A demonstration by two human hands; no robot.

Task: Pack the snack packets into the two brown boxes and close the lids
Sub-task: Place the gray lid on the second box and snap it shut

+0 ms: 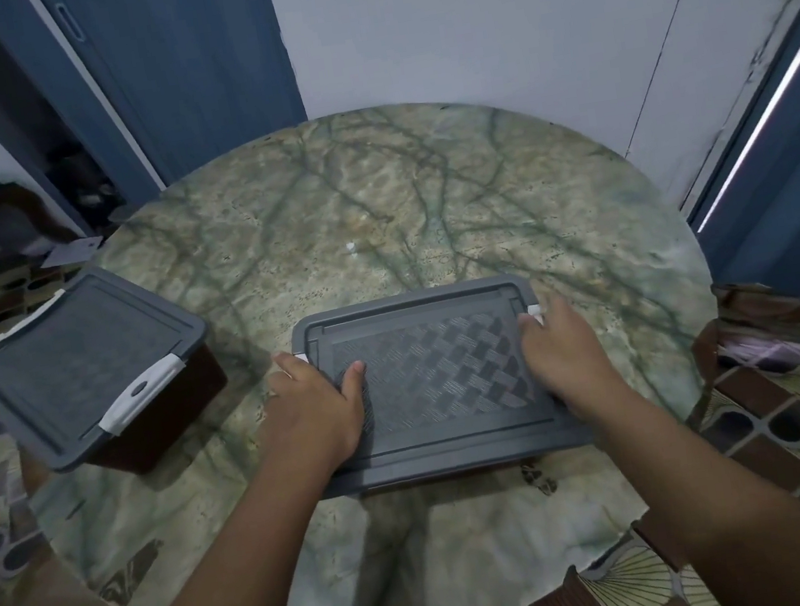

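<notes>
Both hands press on the grey lid point(433, 381) of the near brown box, at the middle of the round marble counter point(425, 205). The left hand point(318, 398) grips the lid's left edge, thumb on top; the right hand point(564, 356) curls over the right edge beside the white latch point(535, 309). Uneven pressure could leave one latch unseated, or skid the box. Its long axis runs left to right. The second box point(91, 369), lidded, sits angled at the counter's left edge.

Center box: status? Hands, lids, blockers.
Both hands gripping the center box lid: left hand, right hand at its side clips. Left box lidded. No loose packets visible, nothing blocking.
</notes>
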